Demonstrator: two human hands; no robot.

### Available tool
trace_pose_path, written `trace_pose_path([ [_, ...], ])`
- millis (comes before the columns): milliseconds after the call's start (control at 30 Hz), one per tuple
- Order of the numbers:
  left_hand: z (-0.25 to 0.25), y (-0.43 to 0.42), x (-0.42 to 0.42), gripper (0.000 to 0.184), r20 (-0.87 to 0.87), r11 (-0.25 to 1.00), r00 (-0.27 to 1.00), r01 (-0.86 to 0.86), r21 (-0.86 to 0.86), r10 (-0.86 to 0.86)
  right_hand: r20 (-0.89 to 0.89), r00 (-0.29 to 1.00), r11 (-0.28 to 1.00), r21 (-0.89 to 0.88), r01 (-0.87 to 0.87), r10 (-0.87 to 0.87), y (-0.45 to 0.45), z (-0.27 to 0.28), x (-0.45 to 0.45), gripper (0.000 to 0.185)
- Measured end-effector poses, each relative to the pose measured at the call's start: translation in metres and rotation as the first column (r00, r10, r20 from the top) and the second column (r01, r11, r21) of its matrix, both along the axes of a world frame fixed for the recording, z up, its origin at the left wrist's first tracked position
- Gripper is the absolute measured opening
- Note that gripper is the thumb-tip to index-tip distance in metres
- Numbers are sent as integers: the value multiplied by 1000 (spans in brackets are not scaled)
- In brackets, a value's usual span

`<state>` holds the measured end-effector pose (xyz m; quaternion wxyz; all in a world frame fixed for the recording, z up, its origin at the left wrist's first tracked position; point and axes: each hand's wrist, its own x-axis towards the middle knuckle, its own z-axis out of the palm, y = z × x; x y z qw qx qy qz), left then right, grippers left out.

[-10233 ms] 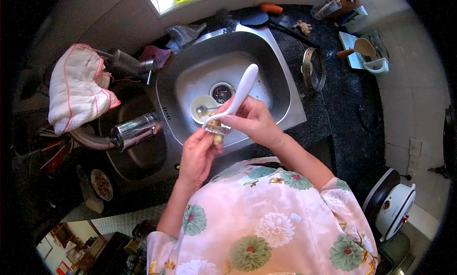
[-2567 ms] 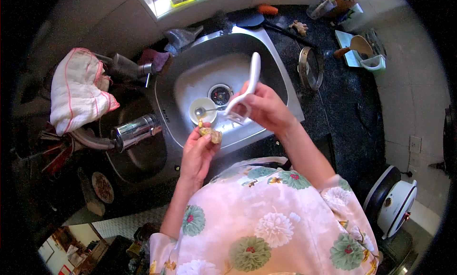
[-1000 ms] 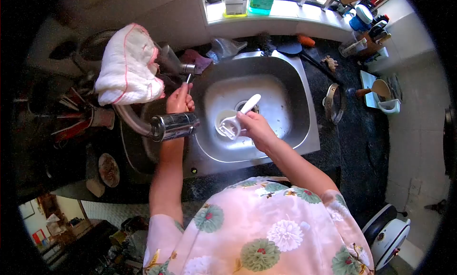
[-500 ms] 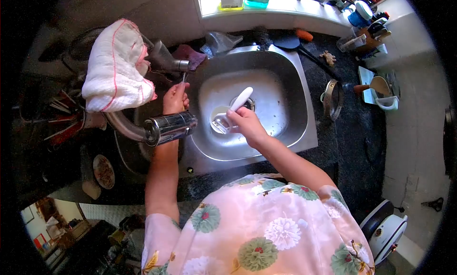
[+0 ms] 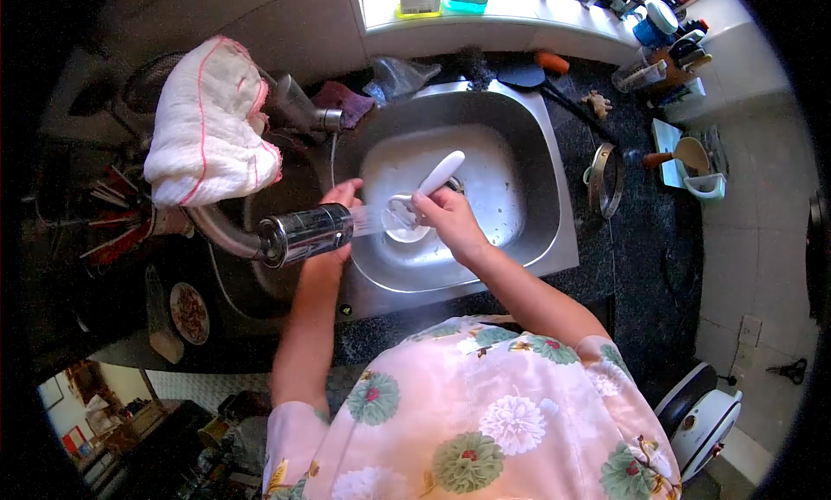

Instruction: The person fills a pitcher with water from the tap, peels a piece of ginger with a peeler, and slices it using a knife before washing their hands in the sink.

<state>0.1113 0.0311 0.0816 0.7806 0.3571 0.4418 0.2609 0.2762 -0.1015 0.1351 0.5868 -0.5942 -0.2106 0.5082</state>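
Observation:
My right hand point(image 5: 447, 221) grips a white-handled peeler point(image 5: 441, 173) over the sink basin point(image 5: 485, 145). Its head sits against a small white round dish point(image 5: 405, 234), partly hidden by my fingers; whether the two touch is unclear. Water sprays from the chrome faucet point(image 5: 307, 234) onto the peeler head and dish. Behind the spout, my left hand point(image 5: 344, 193) has its fingers stretched toward the stream and holds nothing visible. Part of that hand is hidden by the spout. The tap lever point(image 5: 335, 141) stands just beyond it.
A white cloth point(image 5: 203, 123) drapes over the faucet neck at left. On the right counter lie a metal ring point(image 5: 604, 181), a black spatula point(image 5: 567, 102), ginger point(image 5: 597, 103) and a carrot point(image 5: 551, 63). A plate of scraps point(image 5: 189, 313) stands at lower left.
My left hand has left the tap lever and come down toward the spout, its fingers now extended. Water now runs from the spout. My right hand has stayed almost in place with the peeler.

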Motion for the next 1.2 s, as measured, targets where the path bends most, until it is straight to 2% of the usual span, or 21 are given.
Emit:
trace_pose_path([
  [33, 4, -11, 1, 27, 37, 999, 999, 31, -28, -30, -16, 1000, 1000, 7, -7, 7, 0, 2, 0, 26],
  [133, 45, -57, 27, 25, -51, 986, 999, -15, -165, 7, 82, 996, 999, 29, -18, 16, -3, 1, -2, 26],
  [267, 30, -72, 44, 21, 99, 962, 989, 131, -238, -111, 174, 983, 998, 16, 63, -65, -9, 2, 3, 24],
  [367, 21, -80, 47, 19, 19, 977, 980, 198, -82, -197, 180, 982, 998, -22, 53, -49, -13, 16, 12, 22],
  [433, 21, -80, 47, 17, 58, 974, 980, 198, -107, -193, 234, 972, 1000, -20, 11, -6, -14, 10, 13, 19],
  [500, 22, -76, 44, 17, 82, 973, 983, 177, -152, -166, 286, 957, 998, 53, 25, -39, -16, 9, 6, 18],
  [700, 40, -74, 42, 18, 75, 971, 971, 231, -53, -227, 359, 931, 994, 106, 31, -67, -17, 13, 0, 16],
  [800, 34, -74, 42, 17, 55, 979, 985, 169, -118, -164, 388, 918, 993, 106, 44, -82, -18, 11, 2, 16],
  [967, 16, -79, 43, 16, -65, 995, 993, 92, -38, -95, 403, 912, 994, 103, 35, -73, -18, 11, 1, 16],
  [1033, 17, -80, 45, 16, -97, 996, 991, 93, -10, -93, 446, 892, 994, 98, 40, -79, -18, 11, 0, 14],
  [1100, 20, -79, 45, 15, -115, 994, 987, 112, 1, -111, 539, 842, 994, 85, -70, 13, -20, 12, 2, 11],
  [1133, 17, -79, 44, 15, -67, 995, 993, 96, -7, -96, 584, 810, 990, 74, -124, 58, -20, 13, 3, 10],
  [1200, 12, -79, 42, 14, 30, 998, 998, 64, -27, -63, 711, 704, 966, 188, -179, -8, -22, 17, 0, 9],
])
